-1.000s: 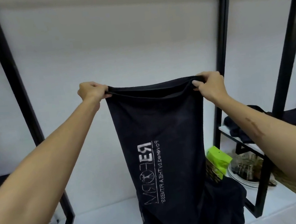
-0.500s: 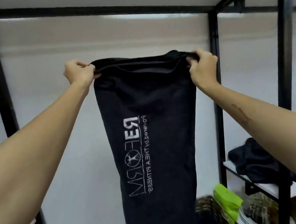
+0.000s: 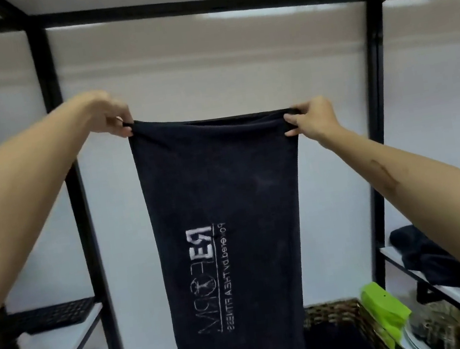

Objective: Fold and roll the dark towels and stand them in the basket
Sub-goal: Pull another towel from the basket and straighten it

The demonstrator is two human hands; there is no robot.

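Both arms reach forward and up. The left hand (image 3: 111, 117) pinches the upper left corner of a dark towel (image 3: 224, 205), which hangs full length in front of a black shelf frame (image 3: 385, 121). White lettering runs sideways down it, mirrored: "REFORM", beside a smaller line starting "Powered by". The right hand (image 3: 312, 121) pinches the upper right corner. A wicker basket (image 3: 342, 314) sits low right, behind the towel's lower edge.

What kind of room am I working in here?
Probably a gym or spa storage corner. The dark towel both hands hold up carries fitness branding, black metal shelving stands around it, and a wicker basket holds more dark cloth below.
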